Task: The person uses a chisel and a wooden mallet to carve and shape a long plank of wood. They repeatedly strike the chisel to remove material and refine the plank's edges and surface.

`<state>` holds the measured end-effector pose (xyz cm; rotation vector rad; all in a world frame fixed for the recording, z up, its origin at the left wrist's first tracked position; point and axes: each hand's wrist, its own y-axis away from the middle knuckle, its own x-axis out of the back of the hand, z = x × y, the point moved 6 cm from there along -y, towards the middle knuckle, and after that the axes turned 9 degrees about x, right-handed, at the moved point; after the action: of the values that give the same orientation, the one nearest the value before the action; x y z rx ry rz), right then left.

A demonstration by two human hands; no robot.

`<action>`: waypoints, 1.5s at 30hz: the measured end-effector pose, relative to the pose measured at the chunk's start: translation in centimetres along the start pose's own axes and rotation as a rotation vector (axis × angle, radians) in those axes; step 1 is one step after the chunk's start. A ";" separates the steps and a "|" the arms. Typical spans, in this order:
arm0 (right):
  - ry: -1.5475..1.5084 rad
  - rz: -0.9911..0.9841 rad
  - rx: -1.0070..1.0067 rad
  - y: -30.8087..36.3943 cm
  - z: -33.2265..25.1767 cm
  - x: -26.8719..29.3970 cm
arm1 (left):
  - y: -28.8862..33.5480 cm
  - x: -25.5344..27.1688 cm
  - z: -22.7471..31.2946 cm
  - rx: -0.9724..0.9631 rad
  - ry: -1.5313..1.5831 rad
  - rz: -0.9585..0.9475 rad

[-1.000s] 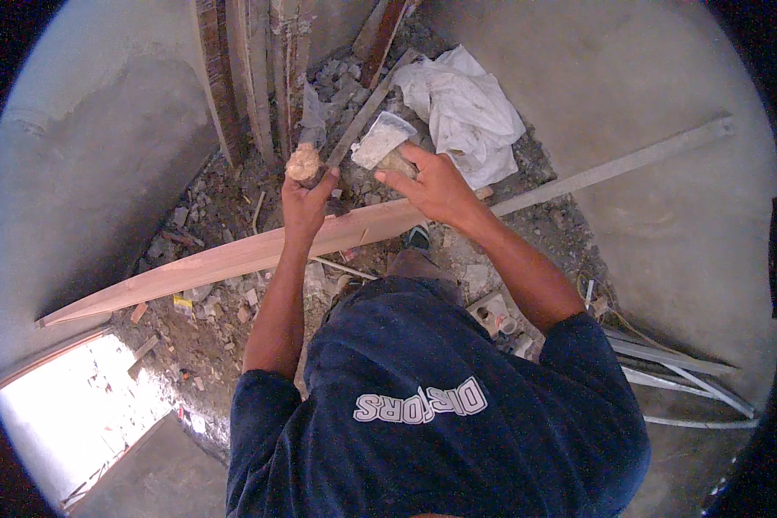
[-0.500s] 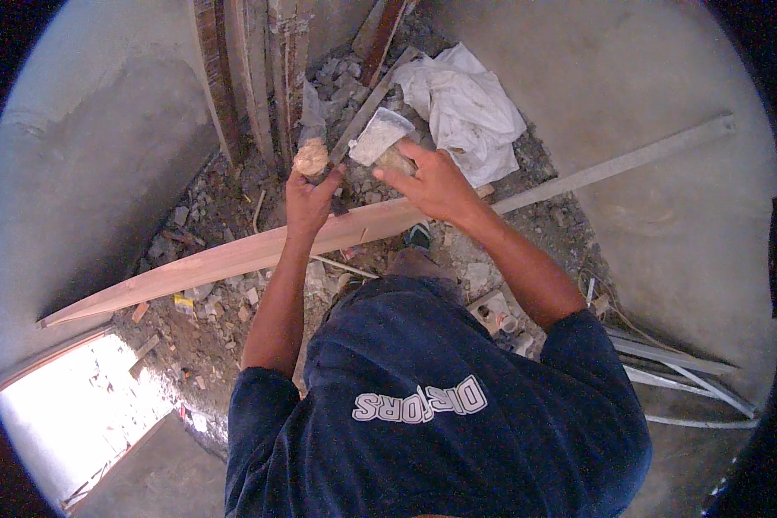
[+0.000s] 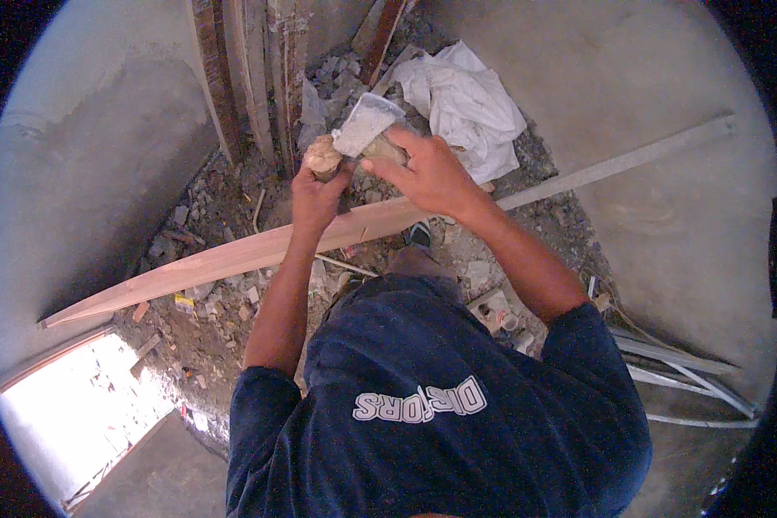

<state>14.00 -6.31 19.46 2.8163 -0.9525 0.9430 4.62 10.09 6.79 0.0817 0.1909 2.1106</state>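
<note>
My left hand [image 3: 316,203] is closed round a tan, rough, lumpy piece [image 3: 323,155] that sticks up above the fingers. What lies below it inside the fist is hidden. With the fingers and thumb of my right hand [image 3: 432,173] I grip a small tub-like thing [image 3: 368,123], whitish and crusted, with a pale rim. It is tilted toward the left, and its lower corner meets or overlaps the lumpy piece; I cannot tell if they touch. Under both hands passes a long wooden plank [image 3: 207,266].
Rubble covers the ground, with a crumpled white sack [image 3: 466,99] at the far side. Upright boards [image 3: 255,86] stand at the far left. A grey bar [image 3: 622,164] slants to the right wall [image 3: 665,250]. Metal strips [image 3: 673,367] lie at the lower right.
The tub-like thing has shifted left and tipped further toward the lumpy piece. My left hand has moved slightly right, closing the gap between the two.
</note>
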 end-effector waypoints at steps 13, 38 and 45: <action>0.267 -0.175 0.061 -3.1 -4.0 0.2 | 0.0 0.3 -1.5 0.177 -0.127 0.019; 0.022 0.060 0.125 -1.8 -1.2 -0.1 | 0.4 0.1 -0.1 0.088 -0.229 -0.047; 0.141 -0.072 0.092 -1.4 -2.6 -1.3 | 0.5 0.1 -0.3 -0.053 -0.107 -0.082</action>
<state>12.52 -3.94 21.06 2.7903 -0.8060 1.1861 4.06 9.92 6.58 0.1527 0.0730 2.0222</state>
